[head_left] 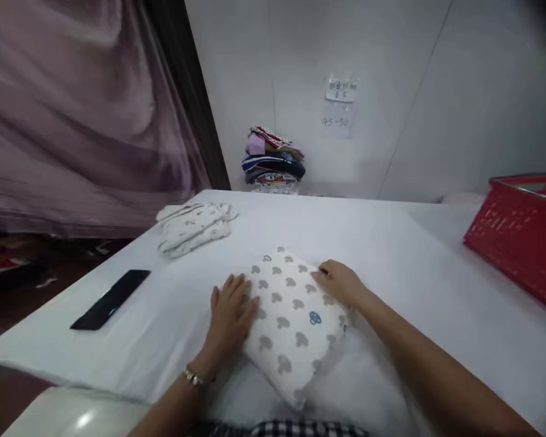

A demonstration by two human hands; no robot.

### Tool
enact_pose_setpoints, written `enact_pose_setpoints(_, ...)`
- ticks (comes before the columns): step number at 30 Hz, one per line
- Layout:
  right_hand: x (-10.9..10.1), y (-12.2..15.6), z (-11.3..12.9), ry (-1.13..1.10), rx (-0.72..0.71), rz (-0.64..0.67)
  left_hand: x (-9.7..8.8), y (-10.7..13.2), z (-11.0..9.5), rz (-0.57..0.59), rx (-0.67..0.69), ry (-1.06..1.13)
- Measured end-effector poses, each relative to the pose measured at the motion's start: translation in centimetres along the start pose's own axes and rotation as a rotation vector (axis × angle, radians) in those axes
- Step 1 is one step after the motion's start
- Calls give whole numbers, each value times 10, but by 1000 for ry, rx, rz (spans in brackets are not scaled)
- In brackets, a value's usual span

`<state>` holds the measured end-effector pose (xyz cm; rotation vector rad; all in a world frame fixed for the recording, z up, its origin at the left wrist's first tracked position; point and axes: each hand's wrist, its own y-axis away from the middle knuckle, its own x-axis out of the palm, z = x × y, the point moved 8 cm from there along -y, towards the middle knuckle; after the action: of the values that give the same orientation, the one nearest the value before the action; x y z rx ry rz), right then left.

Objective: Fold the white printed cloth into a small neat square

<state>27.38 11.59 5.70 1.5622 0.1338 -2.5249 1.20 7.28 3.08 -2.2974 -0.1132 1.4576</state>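
A white folded cloth (287,303) printed with grey mushroom-like shapes and one blue one lies on the white table in front of me, turned cornerwise. My left hand (231,311) rests against its left edge, fingers spread, the fingertips on the fabric. At the upper right edge, my right hand (339,282) has its fingers curled with thumb and forefinger close together at the cloth's border. Whether fabric is pinched between them is hard to see, but the hand touches the cloth there.
A crumpled patterned white cloth (195,227) lies on the far left of the table (373,227). A black phone-like slab (111,299) is near the left edge. A red plastic basket (523,233) stands at right. Folded clothes (274,159) are stacked by the wall.
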Motion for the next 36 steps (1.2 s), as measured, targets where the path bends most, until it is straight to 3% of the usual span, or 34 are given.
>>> enact_pose_setpoints(3,7,-16,7,-66,-15,15,-5,0,-4,-33,8,-7)
enact_pose_setpoints(6,15,-28,-2,-114,73,-5,-4,0,-7,-9,12,-48)
enact_pose_setpoints(11,23,-30,-15,1,145,-32,3,-1,-9,68,14,-114)
enact_pose_setpoints(18,16,-45,7,-12,86,-1,-1,4,-13,15,22,-98)
enact_pose_setpoints(25,35,-75,11,-19,121,10,-3,5,-14,-8,30,-72)
enact_pose_setpoints(30,37,-69,1,13,132,25,-6,5,-17,-28,38,-51)
enact_pose_setpoints(36,26,-32,-22,0,132,148,-6,6,-17,-24,51,-32)
